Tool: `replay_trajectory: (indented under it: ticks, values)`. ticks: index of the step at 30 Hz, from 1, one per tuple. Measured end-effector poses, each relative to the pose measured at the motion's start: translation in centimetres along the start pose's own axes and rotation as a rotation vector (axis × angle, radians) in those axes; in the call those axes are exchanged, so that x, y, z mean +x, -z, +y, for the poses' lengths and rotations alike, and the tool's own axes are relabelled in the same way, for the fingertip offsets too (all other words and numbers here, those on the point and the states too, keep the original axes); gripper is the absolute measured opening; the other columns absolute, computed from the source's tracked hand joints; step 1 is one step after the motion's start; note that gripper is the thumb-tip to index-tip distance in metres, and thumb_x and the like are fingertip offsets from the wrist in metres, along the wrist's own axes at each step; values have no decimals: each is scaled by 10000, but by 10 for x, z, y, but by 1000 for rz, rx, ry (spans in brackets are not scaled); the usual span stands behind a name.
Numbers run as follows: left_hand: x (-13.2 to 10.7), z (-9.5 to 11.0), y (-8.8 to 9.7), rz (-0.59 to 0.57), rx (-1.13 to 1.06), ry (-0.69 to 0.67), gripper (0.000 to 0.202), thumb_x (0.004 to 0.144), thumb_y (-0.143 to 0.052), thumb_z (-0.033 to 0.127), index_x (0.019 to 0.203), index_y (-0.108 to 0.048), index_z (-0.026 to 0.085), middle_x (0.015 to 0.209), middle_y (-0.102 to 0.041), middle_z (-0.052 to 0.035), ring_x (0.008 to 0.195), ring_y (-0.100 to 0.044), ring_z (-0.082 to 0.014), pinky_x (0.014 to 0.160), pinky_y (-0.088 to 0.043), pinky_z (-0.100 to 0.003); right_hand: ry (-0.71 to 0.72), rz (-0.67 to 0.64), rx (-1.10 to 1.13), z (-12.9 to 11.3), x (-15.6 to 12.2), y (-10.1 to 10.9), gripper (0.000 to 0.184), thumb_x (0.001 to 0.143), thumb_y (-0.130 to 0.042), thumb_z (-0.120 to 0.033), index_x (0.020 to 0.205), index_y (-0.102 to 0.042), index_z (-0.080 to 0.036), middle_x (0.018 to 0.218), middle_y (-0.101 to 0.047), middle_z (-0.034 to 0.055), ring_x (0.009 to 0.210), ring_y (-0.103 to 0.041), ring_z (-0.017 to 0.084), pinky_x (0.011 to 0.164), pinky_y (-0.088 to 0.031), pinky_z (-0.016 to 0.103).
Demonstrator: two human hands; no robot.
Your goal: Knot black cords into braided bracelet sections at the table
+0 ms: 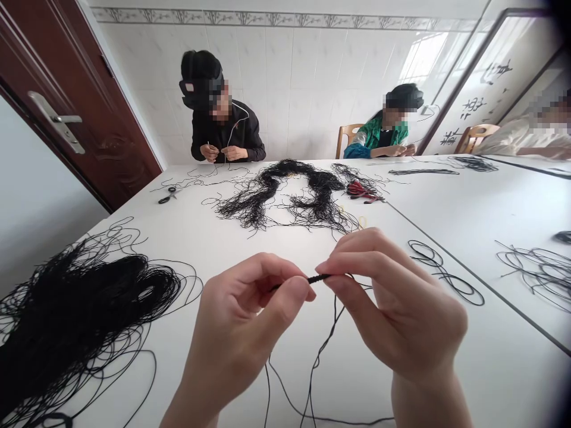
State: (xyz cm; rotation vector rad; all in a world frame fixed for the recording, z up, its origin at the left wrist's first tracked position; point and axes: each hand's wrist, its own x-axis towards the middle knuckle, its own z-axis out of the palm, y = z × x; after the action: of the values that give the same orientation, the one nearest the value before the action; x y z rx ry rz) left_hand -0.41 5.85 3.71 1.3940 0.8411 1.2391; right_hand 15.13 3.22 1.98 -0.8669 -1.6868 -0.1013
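Cord [319,278], black and knotted thick, spans between left hand [250,315] and right hand [392,297]. Both pinch its ends; loose strands trail down over the near table [214,238].

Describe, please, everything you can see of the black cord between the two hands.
The black cord is thin and looks like braided or knotted thread along the short stretch showing between the hands. It runs level, pinched by the left hand at one end and the right hand at the other. Loose thin strands hang from it down to the white table.
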Motion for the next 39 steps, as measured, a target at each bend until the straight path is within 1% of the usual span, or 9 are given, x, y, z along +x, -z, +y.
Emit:
replay_trajectory:
  ticks: [5,8,11,15,21,25,29,35,39]
  values:
    - [0,-1,3,7,74,-20,125,775,-741,291,658,-744,245,595,-652,2,601,-580,-133,384,-312,-204,80,18,7,1,3,-1,232,826,-634,33,980,-633,-141,786,-607,14,727,-551,113,632,-462,314]
    - [-1,0,2,-7,41,-17,99,760,-758,251,662,-750,259,603,-667,20,594,-588,-112,426,-381,-178,137,37,42,2,4,-2,244,806,-636,60,962,-634,-128,769,-623,12,711,-551,117,633,-459,329]
    - [-4,1,0,-10,-19,-18,99,743,-757,204,666,-748,266,618,-677,39,561,-575,-86,494,-456,-158,128,50,39,2,4,-2,213,808,-636,56,922,-625,-124,755,-609,17,716,-546,120,619,-449,325]
    - [-6,3,-1,-2,-12,-6,117,737,-732,180,661,-748,267,608,-671,44,538,-563,-78,453,-433,-147,152,60,14,3,4,-1,204,814,-640,45,926,-619,-123,758,-601,21,735,-552,127,617,-451,324]
    - [-6,2,2,-36,33,-51,154,765,-706,153,659,-733,262,605,-677,64,562,-591,-69,509,-479,-124,174,51,-5,3,4,-3,200,825,-635,30,936,-610,-135,753,-606,13,742,-551,132,628,-454,333]
    - [-6,-1,11,-94,179,-167,157,820,-694,160,751,-714,300,678,-685,91,598,-593,-60,524,-476,-125,181,35,-6,3,4,-4,178,835,-616,23,924,-594,-129,761,-599,18,761,-545,136,637,-452,338]
    - [-6,-5,18,-179,339,-371,191,887,-646,116,881,-676,304,790,-692,87,685,-595,-71,618,-495,-185,153,0,14,3,2,-4,140,858,-595,-10,936,-572,-124,796,-570,32,785,-531,139,658,-462,346]
    - [-5,-13,15,-158,424,-679,303,877,-621,-13,1023,-650,252,917,-723,33,828,-618,-131,710,-502,-321,79,-55,30,0,-1,-2,129,869,-538,-7,924,-537,-124,784,-521,23,789,-500,126,677,-459,343]
    - [-3,-13,16,-136,419,-741,301,865,-620,-42,1011,-656,219,896,-723,25,811,-618,-129,683,-495,-328,101,-18,35,-1,1,0,182,845,-603,2,967,-578,-131,806,-573,27,793,-544,140,671,-467,346]
